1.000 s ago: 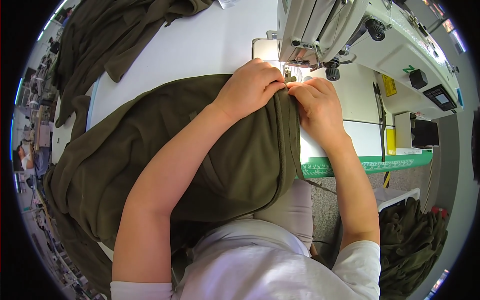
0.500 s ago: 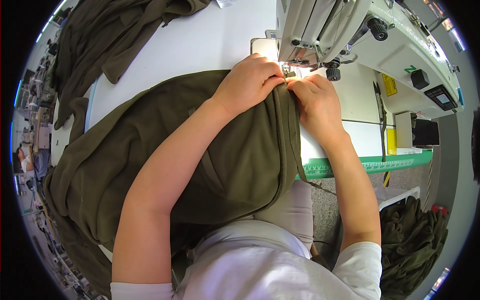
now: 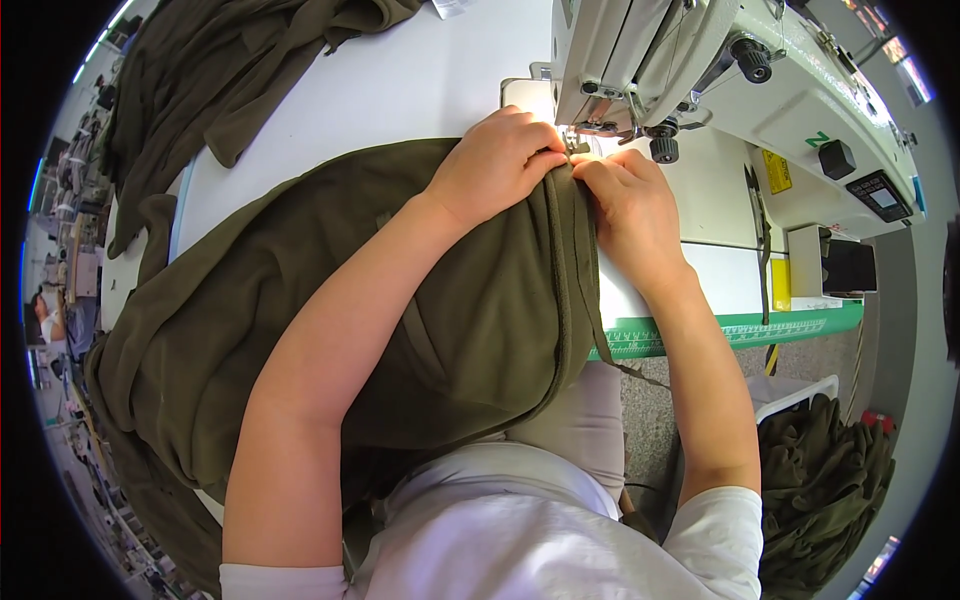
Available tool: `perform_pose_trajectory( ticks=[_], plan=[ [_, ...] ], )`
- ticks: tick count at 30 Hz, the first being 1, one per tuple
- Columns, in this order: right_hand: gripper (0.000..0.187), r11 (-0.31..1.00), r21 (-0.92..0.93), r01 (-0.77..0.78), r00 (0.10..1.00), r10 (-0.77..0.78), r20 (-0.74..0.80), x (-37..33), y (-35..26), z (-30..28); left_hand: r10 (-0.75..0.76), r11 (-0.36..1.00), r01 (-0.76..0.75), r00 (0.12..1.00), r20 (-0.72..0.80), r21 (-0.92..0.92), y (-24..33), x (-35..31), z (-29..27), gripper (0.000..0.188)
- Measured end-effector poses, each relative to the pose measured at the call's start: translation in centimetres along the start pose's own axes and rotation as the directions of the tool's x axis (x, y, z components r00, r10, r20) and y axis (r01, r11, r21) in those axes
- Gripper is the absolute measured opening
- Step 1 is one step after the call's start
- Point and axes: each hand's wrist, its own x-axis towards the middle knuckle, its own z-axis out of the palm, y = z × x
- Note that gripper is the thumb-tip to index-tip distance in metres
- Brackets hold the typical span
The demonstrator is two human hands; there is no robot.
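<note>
In the head view, my left hand (image 3: 495, 165) lies curled on top of the olive-green garment (image 3: 300, 300) at the upper centre of the frame, its fingers pressing the folded edge down, while my right hand (image 3: 630, 205) sits just beside it, pinching that same seam edge right in front of the needle of the white sewing machine (image 3: 720, 70). The garment spreads from there across the white tabletop (image 3: 400, 90) toward the lower left and over my lap. More olive fabric (image 3: 220, 70) lies heaped at the upper left, and another pile (image 3: 820, 480) sits at the lower right.
</note>
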Motion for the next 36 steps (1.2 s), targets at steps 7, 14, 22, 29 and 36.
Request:
perform_pose_trajectory(
  ticks=[7, 14, 22, 29, 36],
  plan=[
    [0.033, 1.000, 0.005, 0.001, 1.000, -0.001, -0.010, 0.0, -0.1, -0.1, 0.025, 0.999, -0.024, 0.999, -0.031, 0.028, -0.1, -0.1, 0.2, 0.010],
    [0.032, 0.998, 0.066, -0.005, 1.000, 0.004, 0.009, -0.1, 0.3, -0.3, 0.218, 0.959, -0.223, 0.975, 0.047, 0.176, 1.9, -0.2, -1.2, 0.015],
    [0.029, 0.962, 0.268, 0.042, 0.999, -0.044, 0.002, -0.4, 1.2, -0.6, 0.138, 0.966, -0.142, 0.990, 0.035, 0.215, 3.6, -2.8, -0.9, 0.025],
    [0.029, 0.937, 0.347, -0.032, 0.991, -0.014, 0.131, -0.3, 1.0, -1.4, 0.089, 0.981, -0.097, 0.995, 0.052, 0.168, 3.2, -3.0, -0.7, 0.028],
    [0.029, 0.918, 0.348, -0.189, 0.961, 0.100, 0.258, 0.3, 0.9, -1.2, 0.087, 0.983, -0.095, 0.995, 0.057, 0.154, 3.0, -2.9, -0.7, 0.027]
  ],
)
